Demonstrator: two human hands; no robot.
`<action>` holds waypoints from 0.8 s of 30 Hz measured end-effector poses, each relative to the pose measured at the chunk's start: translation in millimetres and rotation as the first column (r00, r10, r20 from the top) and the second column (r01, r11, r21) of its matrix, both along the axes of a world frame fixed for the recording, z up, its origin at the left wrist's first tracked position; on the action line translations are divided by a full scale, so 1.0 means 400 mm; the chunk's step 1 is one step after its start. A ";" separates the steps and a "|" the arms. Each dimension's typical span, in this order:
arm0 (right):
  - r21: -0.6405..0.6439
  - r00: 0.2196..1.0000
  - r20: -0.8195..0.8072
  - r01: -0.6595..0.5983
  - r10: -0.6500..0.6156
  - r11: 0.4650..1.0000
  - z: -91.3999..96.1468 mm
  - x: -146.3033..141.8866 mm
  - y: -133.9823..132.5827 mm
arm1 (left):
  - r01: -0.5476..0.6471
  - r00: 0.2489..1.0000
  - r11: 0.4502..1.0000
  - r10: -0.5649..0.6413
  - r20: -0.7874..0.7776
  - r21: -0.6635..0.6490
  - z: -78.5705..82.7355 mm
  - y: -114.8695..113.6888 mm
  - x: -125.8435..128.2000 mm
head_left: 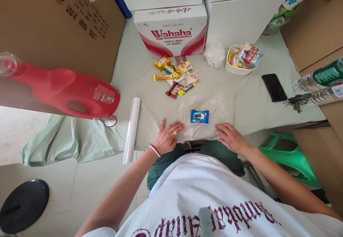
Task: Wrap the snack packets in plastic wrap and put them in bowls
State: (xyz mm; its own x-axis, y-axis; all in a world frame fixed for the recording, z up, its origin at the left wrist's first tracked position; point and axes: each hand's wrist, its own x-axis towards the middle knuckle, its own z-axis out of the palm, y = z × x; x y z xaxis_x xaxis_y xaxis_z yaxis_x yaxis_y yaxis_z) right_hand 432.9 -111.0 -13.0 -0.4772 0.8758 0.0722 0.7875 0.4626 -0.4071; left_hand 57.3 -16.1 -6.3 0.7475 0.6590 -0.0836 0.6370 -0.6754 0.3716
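Note:
A blue snack packet (199, 116) lies on a clear plastic sheet (214, 106) spread over the pale green cloth (139, 76). My left hand (168, 136) rests flat on the sheet's near left corner, fingers spread, a ring on one finger. My right hand (230, 136) lies flat on the near right edge of the sheet, fingers stretched. Neither hand holds anything. A white roll of film (132, 129) lies to the left of my left hand.
Several wrapped snacks (175, 75) lie beyond the sheet before a Wahaha carton (171, 30). A white bowl of snacks (239, 59), black phone (273, 87), keys (296, 101) and bottles (318, 83) sit right. A red jug (66, 90) lies left; a green stool (289, 155) stands right.

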 end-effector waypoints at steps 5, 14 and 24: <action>-0.042 0.991 -0.129 -0.039 0.034 0.998 0.043 -0.002 0.070 | -0.116 0.992 0.993 0.114 0.045 0.038 -0.004 0.027 0.033; -0.231 0.963 -0.207 0.122 -0.172 0.965 0.089 0.075 0.248 | -0.537 0.813 0.842 0.533 0.234 -0.055 -0.060 0.097 0.104; -0.265 0.930 -0.154 0.287 -0.334 0.920 0.139 0.045 0.485 | -0.681 0.692 0.728 0.674 0.259 -0.078 -0.057 0.108 0.145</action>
State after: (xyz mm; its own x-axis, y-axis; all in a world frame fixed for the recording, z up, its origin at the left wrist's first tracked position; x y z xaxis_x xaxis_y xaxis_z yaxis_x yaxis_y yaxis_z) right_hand 450.7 83.1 42.5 -0.1755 0.9803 -0.0902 0.7712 0.0799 -0.6316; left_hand 115.2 27.0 -29.1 0.0883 0.9942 0.0618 0.8109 -0.1077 0.5751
